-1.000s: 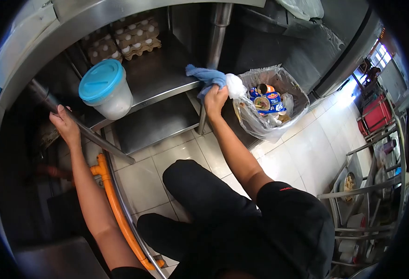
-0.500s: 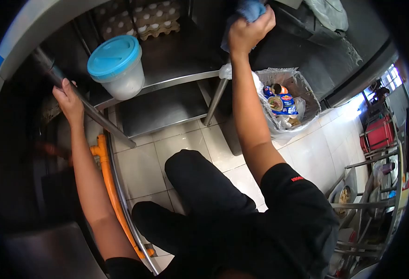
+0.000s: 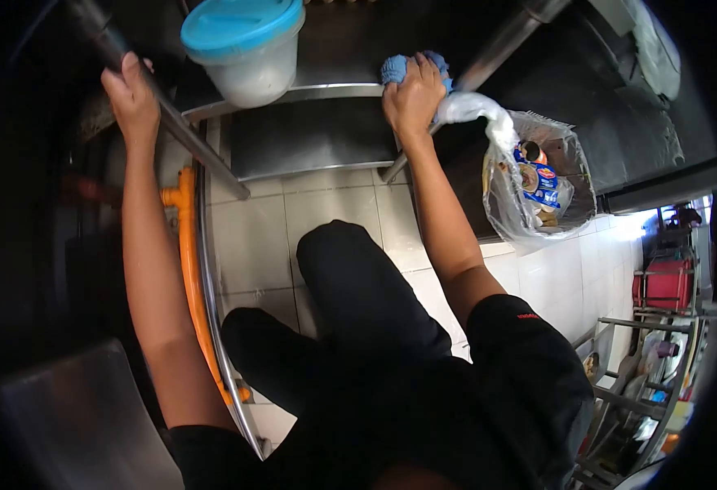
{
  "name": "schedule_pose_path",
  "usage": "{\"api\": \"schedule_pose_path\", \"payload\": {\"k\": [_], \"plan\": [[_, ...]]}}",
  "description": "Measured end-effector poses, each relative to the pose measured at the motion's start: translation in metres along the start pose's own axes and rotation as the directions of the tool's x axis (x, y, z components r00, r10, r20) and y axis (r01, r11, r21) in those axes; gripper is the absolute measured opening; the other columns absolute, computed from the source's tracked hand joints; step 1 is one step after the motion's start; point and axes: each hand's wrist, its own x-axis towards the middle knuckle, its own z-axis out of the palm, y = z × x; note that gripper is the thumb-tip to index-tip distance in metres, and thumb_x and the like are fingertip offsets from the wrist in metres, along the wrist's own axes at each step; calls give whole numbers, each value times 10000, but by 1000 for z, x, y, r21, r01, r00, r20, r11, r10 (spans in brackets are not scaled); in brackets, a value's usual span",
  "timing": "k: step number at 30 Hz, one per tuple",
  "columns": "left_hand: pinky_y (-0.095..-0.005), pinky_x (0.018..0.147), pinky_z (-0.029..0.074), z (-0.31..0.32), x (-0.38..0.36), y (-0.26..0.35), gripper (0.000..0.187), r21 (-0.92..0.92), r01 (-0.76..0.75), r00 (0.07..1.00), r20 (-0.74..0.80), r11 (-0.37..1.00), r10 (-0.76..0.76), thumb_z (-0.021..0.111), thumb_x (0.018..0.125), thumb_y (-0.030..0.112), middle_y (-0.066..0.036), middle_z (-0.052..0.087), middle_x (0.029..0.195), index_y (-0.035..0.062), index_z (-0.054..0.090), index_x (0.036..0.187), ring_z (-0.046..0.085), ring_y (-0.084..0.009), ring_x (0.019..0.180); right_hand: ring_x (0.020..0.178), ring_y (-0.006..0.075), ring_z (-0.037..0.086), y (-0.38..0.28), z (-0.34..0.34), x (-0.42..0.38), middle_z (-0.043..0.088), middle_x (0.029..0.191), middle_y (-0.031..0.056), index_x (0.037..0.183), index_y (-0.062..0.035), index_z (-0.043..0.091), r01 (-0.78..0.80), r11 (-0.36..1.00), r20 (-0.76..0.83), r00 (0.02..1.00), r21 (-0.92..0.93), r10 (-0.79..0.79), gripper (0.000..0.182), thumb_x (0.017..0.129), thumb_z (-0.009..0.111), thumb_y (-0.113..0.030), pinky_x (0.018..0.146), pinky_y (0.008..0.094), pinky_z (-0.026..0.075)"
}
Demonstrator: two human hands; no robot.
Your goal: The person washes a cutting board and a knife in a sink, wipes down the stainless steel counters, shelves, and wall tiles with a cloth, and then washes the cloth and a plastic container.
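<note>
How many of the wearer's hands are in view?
2: left hand gripping the metal leg, fingers partly hidden; right hand on the blue cloth at the shelf's front edge.

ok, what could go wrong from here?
1. The tub looks close to the front edge of the shelf; if the right hand sweeps the cloth that way, it might get knocked off.
2. The twisted end of the liner bunches up right by that hand; a snag could pull it loose or tip the bin.
</note>
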Motion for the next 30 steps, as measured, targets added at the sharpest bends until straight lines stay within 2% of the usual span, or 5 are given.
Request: {"api": "schedule_pose_path", "payload": {"k": [6,13,20,24,30], "plan": [[-261,684,440,3,-1,5,418,-19,-1,1000,-17,1000,1,456,929,420,-72,599,815,3,434,952,549,-129,730,984,375,478,-50,0,-67,530,1008,180,999,19,537,137,899,-9,989,417,-147,485,521,591,-47,872,480,344],[-251,699,431,-1,2,-3,466,30,-56,998,8,998,55,445,920,465,-80,603,835,-1,452,907,544,-129,750,891,395,516,47,4,-205,531,875,212,942,27,525,-703,596,325,710,389,625,301,657,429,46,834,409,403],[-293,710,433,4,-3,0,401,24,-33,998,-52,999,34,442,935,420,-68,603,780,19,451,920,551,-145,709,986,415,453,78,83,-164,491,1019,221,1068,26,481,-3,978,416,906,208,-86,466,612,571,28,878,463,363],[-257,608,425,4,-2,-11,379,35,-158,985,-59,987,159,416,946,417,-43,606,784,45,462,885,525,-116,649,1095,409,433,73,132,-208,463,1164,258,1110,32,481,-521,834,556,645,-182,524,416,712,565,-55,978,431,327],[-255,576,385,11,-4,3,366,42,-87,993,-78,995,90,358,962,410,-9,470,703,60,440,898,440,-102,606,1237,444,324,-76,235,-274,447,1227,264,1110,43,518,169,791,306,859,589,-411,554,572,612,-50,1057,492,235]]}}
